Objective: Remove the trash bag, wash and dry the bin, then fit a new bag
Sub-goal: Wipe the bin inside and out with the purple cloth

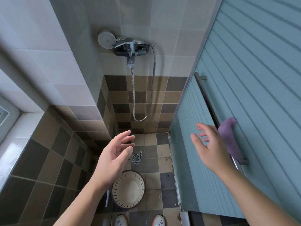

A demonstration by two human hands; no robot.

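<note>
Cream bin on shower floor, both hands empty above it

Cream slotted bin (128,190) upright on the brown-and-tan tiled floor (153,181), mouth open to the camera, no bag seen inside, dark outer wall visible along the rim. Just beyond it, square floor drain (135,158) set in the tiles. Left hand (114,159) raised over the bin's far-left edge, palm turned inward, fingers spread and relaxed, gripping nothing. Right hand (210,147) lifted in front of the blue ribbed sliding door (254,88), fingers apart and loose, likewise holding nothing. Behind the right hand, purple cloth (228,137) draped over the door's metal bar handle (210,101); contact between hand and cloth impossible to tell. On the far tiled wall, chrome mixer tap (132,49) with round shower head (105,39) parked at its left and hose (151,88) looping down below. Two light shoes (140,220) with orange trim at the bottom edge, close to the bin. White sill at far left.
</note>
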